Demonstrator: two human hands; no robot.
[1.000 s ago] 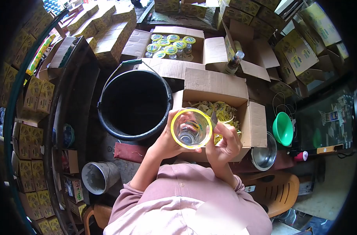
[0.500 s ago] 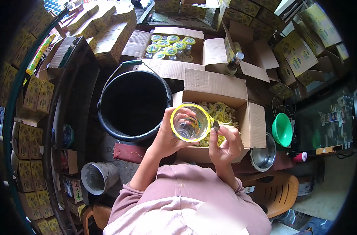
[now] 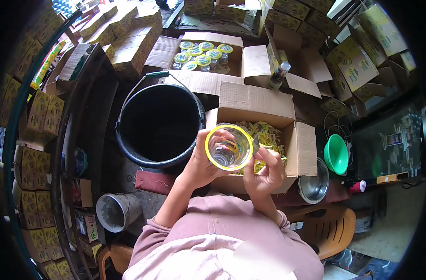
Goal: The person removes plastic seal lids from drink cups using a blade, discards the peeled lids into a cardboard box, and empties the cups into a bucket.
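A clear plastic cup [image 3: 229,150] with a bright yellow rim is tipped so that its round top faces me. My left hand [image 3: 197,162] is wrapped around its left side, fingers showing through the clear wall. At the right edge of the rim, my right hand [image 3: 266,173] pinches a small grey blade [image 3: 256,145] between thumb and fingers, its point upward. Below and behind the cup, an open cardboard box [image 3: 307,149] holds a heap of thin yellow strips [image 3: 264,132], partly hidden by the cup and my right hand.
A large black bucket [image 3: 121,143] stands left of the box. Behind, another carton [image 3: 194,83] holds several yellow-lidded cups [image 3: 203,59]. A green bowl [image 3: 336,155] and a metal bowl [image 3: 314,189] sit at right. A grey pail [image 3: 117,213] is at lower left.
The yellow tab that stuck out from the rim's right side no longer shows there. My right hand has shifted slightly left and down, and more of the blade shows above its fingertips.
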